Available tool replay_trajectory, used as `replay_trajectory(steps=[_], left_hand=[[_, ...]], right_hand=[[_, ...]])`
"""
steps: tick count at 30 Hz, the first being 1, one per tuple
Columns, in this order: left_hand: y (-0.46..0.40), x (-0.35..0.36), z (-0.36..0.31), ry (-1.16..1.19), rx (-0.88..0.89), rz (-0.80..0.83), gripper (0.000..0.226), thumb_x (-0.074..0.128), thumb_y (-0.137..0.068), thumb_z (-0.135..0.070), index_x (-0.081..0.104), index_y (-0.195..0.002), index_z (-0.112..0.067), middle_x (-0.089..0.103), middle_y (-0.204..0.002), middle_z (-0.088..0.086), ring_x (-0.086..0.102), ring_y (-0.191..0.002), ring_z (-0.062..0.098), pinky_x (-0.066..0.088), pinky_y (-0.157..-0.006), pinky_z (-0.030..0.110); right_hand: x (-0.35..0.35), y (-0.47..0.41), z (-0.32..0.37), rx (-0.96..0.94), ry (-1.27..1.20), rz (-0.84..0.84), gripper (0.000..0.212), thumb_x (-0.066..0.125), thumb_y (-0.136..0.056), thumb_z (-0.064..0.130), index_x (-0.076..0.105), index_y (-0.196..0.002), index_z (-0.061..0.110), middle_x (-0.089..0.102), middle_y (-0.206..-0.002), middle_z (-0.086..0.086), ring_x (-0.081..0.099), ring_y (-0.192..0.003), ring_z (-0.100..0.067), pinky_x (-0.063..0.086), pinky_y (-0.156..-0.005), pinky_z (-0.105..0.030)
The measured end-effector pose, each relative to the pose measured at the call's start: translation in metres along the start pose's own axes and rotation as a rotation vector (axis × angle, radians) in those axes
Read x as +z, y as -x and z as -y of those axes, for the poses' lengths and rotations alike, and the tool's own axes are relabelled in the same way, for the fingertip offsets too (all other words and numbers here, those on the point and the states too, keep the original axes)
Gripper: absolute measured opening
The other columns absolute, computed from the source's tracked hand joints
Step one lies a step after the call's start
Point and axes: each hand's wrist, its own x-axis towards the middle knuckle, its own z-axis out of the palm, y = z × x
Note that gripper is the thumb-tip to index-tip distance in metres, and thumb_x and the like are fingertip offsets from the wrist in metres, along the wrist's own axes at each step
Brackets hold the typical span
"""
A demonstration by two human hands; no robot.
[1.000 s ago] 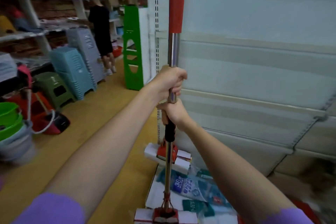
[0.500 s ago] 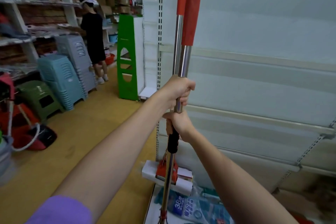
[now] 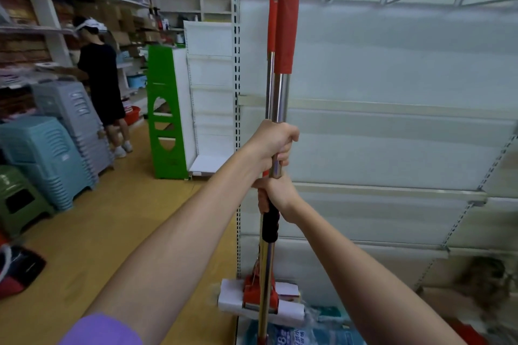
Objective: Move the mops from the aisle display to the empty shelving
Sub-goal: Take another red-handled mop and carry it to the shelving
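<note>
I hold a mop upright by its steel pole (image 3: 281, 98), which has a red grip at the top. My left hand (image 3: 276, 143) grips the pole higher up; my right hand (image 3: 276, 194) grips it just below, above a black collar. A second mop (image 3: 271, 33) stands right behind it, leaning against the white empty shelving (image 3: 392, 70), its red and white sponge head (image 3: 260, 301) resting on the bottom shelf. The head of the mop I hold is out of view below.
A person in black (image 3: 102, 81) stands down the aisle at the left shelves. Stacked blue and grey plastic stools (image 3: 44, 157) line the left side. A green stand (image 3: 165, 112) sits beyond the shelving's end. Packaged goods (image 3: 294, 333) lie on the bottom shelf.
The view has tilted up and the mop has been raised and brought alongside the second mop at the shelving. Both hands keep their grip on the pole.
</note>
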Motion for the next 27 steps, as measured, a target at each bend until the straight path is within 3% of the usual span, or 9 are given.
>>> replay_trajectory(steps=[27], left_hand=[[-0.060, -0.028, 0.004, -0.001, 0.000, 0.092, 0.047, 0.053, -0.083, -0.001, 0.028, -0.049, -0.021, 0.023, -0.039, -0.001, 0.020, -0.035, 0.017, 0.028, -0.049, 0.026]], right_hand=[[0.011, -0.055, -0.005, 0.022, -0.025, -0.111, 0.029, 0.056, -0.076, 0.004, 0.040, -0.054, 0.015, 0.038, -0.047, -0.008, 0.037, -0.039, -0.023, 0.037, -0.046, -0.030]])
